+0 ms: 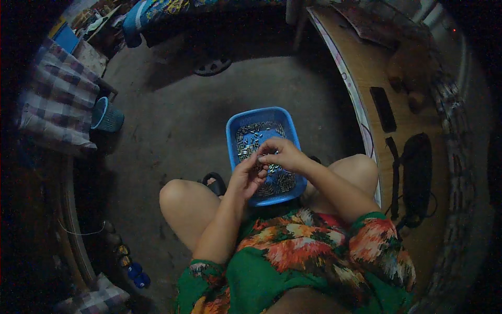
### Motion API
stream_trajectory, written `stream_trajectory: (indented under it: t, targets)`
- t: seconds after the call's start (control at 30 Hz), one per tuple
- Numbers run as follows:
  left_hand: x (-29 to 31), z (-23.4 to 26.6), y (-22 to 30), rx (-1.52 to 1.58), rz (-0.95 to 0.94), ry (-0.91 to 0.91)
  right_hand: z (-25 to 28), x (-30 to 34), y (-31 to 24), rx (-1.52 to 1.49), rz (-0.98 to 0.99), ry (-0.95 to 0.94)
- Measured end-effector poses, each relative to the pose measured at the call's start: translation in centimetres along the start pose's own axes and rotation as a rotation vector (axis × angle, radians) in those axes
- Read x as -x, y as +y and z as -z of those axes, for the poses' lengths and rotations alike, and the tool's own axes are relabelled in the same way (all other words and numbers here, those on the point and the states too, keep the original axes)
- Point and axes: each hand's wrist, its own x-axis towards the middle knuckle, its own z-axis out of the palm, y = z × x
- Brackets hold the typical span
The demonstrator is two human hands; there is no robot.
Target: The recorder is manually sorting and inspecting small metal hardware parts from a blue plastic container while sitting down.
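A blue plastic basket [234, 124] stands in front of me between my knees, with many small shiny metal cylinders [246, 148] spread along its bottom and sides. Over its middle my two hands meet, fingertips against fingertips. My left hand [249, 175] is curled, its fingers bent toward the palm. From the right, my right hand [283, 155] reaches across with thumb and forefinger pinched together at the left fingertips. Whatever lies between the fingers is too small and dark to name.
A wooden bench [379, 152] runs along my right, bearing a black remote-like object [383, 109] and a dark bag [417, 172]. A small wastebasket [109, 116] stands left beside a checked cloth [57, 99]. Several blue and yellow items [135, 272] lie lower left.
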Motion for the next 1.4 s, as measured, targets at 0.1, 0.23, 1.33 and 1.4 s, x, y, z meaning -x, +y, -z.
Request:
stream_trajectory:
  t: [0.1,0.23,1.33,1.4]
  targets:
    - [0.0,0.0,0.0,-0.002,0.031,0.019,0.4,-0.3,1.0,0.501,0.241,0.094]
    - [-0.1,0.1,0.3,-0.009,-0.094,0.179,1.2,-1.6,1.0,0.454,0.039,0.202]
    - [0.9,1.7,3.1,0.081,-0.255,0.472,-4.2,-8.5,5.4,1.288,0.244,0.406]
    - [0.8,2.1,3.0,0.083,-0.25,0.462,-4.7,-7.5,6.3,1.318,0.292,0.372]
